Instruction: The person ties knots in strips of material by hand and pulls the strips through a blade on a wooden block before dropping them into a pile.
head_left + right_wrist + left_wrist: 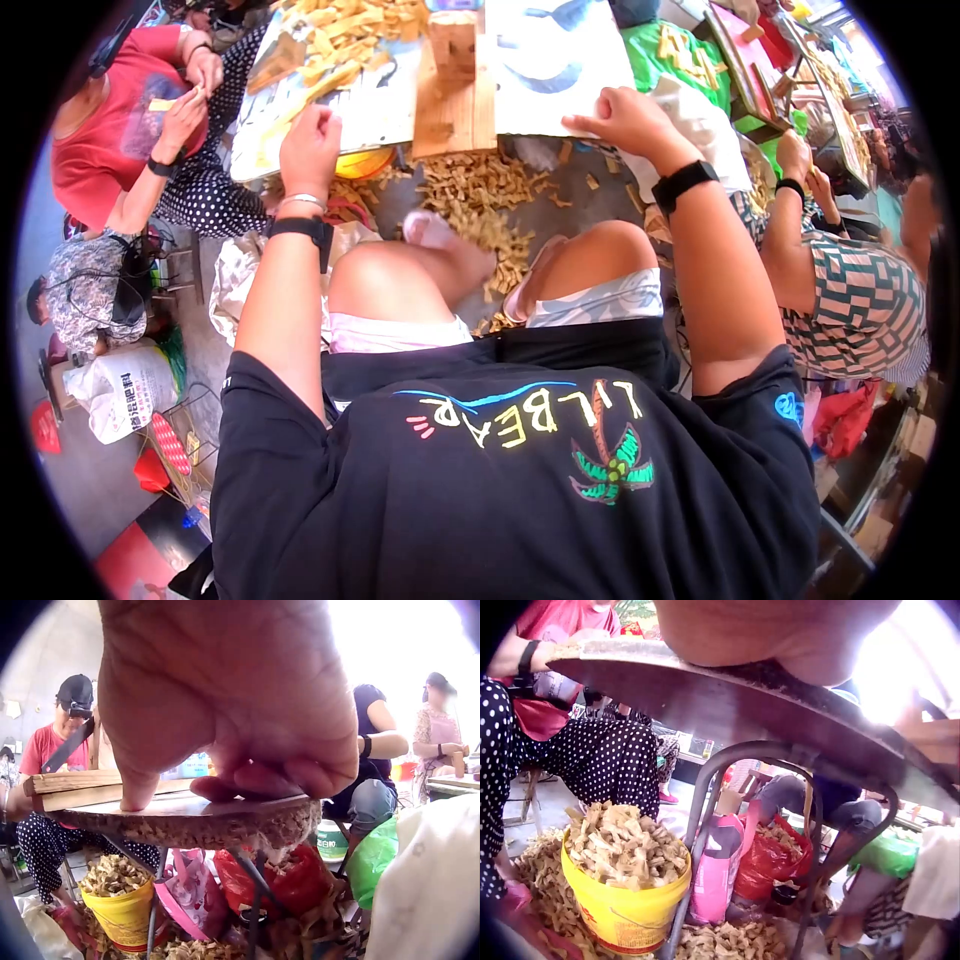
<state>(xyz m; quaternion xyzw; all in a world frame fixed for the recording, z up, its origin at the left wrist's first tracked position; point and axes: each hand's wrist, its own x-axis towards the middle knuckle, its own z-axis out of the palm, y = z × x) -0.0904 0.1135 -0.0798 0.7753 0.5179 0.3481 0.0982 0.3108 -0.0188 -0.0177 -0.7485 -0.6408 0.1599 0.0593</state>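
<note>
My left hand [312, 150] rests at the near left edge of the white tabletop [385, 120], its fingers loosely curled, with nothing visible in it. In the left wrist view only the heel of that hand [780, 630] shows, over the table rim; its fingers are hidden. My right hand [632, 122] rests at the near right edge, thumb stretched out towards the middle. In the right wrist view its thumb and bent fingers touch the tabletop and hold nothing. Between both hands lies a wooden board [455, 115] with a wooden block [452, 50] on it.
Pale yellow folded strips [355, 40] are heaped at the table's back left, and more [470, 200] cover the floor below. Under the table stand a yellow bucket [622, 907] full of such pieces, a pink bag [716, 877] and a red bag [772, 862]. People sit on both sides.
</note>
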